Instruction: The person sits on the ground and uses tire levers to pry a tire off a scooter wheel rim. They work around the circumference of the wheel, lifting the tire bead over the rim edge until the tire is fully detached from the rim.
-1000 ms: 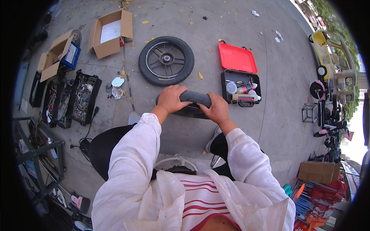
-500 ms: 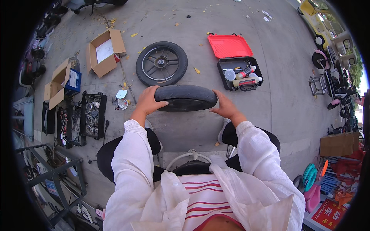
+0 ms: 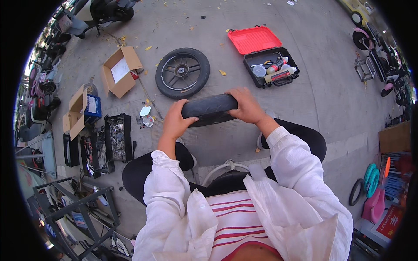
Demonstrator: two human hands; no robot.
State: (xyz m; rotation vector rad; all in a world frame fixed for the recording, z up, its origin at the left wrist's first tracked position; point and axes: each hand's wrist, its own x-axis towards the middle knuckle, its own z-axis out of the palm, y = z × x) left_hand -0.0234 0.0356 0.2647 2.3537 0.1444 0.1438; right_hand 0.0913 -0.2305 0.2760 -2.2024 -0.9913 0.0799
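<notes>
My left hand (image 3: pixel 177 115) grips the left end of a black treaded tyre (image 3: pixel 209 106), its thumb across the tread. My right hand (image 3: pixel 244 105) holds the right end, fingers over the top. The tyre is seen edge-on between my knees; I cannot tell if it touches the ground or has a rim inside. Just beyond it, a spoked black wheel (image 3: pixel 164 69) lies flat on the concrete. To its right is an open tool case (image 3: pixel 254 40) with a red lid, holding tubes and tubs.
Open cardboard boxes (image 3: pixel 126 85), black parts trays (image 3: pixel 111 143) and a metal frame (image 3: pixel 56 209) stand at the left. Scooters (image 3: pixel 91 15) line the back left and right edges (image 3: pixel 381 65). A cardboard sheet (image 3: pixel 392 139), a pink object (image 3: pixel 374 202) and teal rings (image 3: pixel 370 178) are at the lower right.
My right hand, slightly off the tyre half a second ago, is back on it, fingers over the top. The tyre's right end sits higher. The whole view has shifted, showing more scooters at the left.
</notes>
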